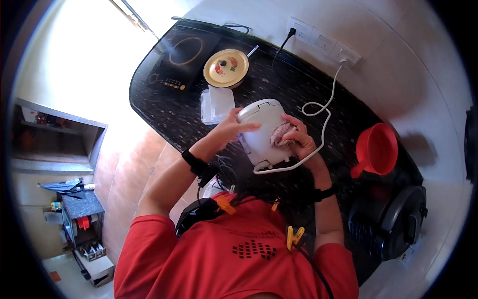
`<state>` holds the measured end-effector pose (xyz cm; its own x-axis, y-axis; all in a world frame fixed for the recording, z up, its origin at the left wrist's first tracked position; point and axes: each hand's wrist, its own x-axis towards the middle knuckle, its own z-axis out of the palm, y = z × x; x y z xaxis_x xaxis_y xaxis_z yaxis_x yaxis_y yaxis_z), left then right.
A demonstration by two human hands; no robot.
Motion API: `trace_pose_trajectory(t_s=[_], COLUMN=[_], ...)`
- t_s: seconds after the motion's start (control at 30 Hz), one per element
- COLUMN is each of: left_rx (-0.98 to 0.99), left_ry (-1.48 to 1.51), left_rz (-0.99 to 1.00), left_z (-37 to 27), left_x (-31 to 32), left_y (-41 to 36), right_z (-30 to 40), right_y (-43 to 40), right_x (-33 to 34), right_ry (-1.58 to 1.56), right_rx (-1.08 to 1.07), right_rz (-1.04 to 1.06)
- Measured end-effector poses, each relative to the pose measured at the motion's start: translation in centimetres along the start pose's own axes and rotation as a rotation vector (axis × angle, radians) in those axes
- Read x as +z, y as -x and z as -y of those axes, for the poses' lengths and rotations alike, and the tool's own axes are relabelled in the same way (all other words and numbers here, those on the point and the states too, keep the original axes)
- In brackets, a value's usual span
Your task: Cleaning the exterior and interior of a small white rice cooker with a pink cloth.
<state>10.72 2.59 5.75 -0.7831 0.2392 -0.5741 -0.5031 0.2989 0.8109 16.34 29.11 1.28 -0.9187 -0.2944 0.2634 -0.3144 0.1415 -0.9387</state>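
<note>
A white, rounded electric appliance [259,140], its exact kind unclear, is tilted between my hands over the dark speckled countertop [168,116]. My left hand [236,129] grips its upper left side, the thumb lying across the casing. In my right hand [299,137] is a bunched pinkish cloth [281,134], pressed against the appliance's right side. A white power cord [324,130] runs from the appliance's lower end, past my right wrist, to a wall socket [345,55]. Whether the appliance's lower end touches the counter cannot be told.
Beyond my left hand lie white plastic-like packets [220,104], a lidded enamel pot [226,69] and an induction cooktop [183,56]. At the right are a red plastic scoop or ladle [377,149] and a black lidded appliance [392,220]. A black plug [291,32] sits in another socket.
</note>
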Motion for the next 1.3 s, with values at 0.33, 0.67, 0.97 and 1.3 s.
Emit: trace_pose_trajectory(t_s=[0.33,0.67,0.97,1.3], left_rx=[-0.038,-0.034,0.004,-0.060], left_ry=[-0.045,-0.036,-0.045,-0.158], left_rz=[0.017,0.060,0.079,0.088], left_z=[-0.2,-0.3,0.2,-1.3], left_x=[-0.3,-0.5,-0.9,-1.3], left_y=[0.3,0.3,0.2,0.3], right_z=[-2.2,1.9,5.4,4.5], right_y=[3.6,3.2,0.8,1.0], right_x=[-0.9,0.3,2.5,3.7], right_ry=[-0.537,-0.510,0.343,0.394], right_rx=[0.297,0.307,-0.054,-0.045], right_rz=[-0.124,-0.131,0.065,0.033])
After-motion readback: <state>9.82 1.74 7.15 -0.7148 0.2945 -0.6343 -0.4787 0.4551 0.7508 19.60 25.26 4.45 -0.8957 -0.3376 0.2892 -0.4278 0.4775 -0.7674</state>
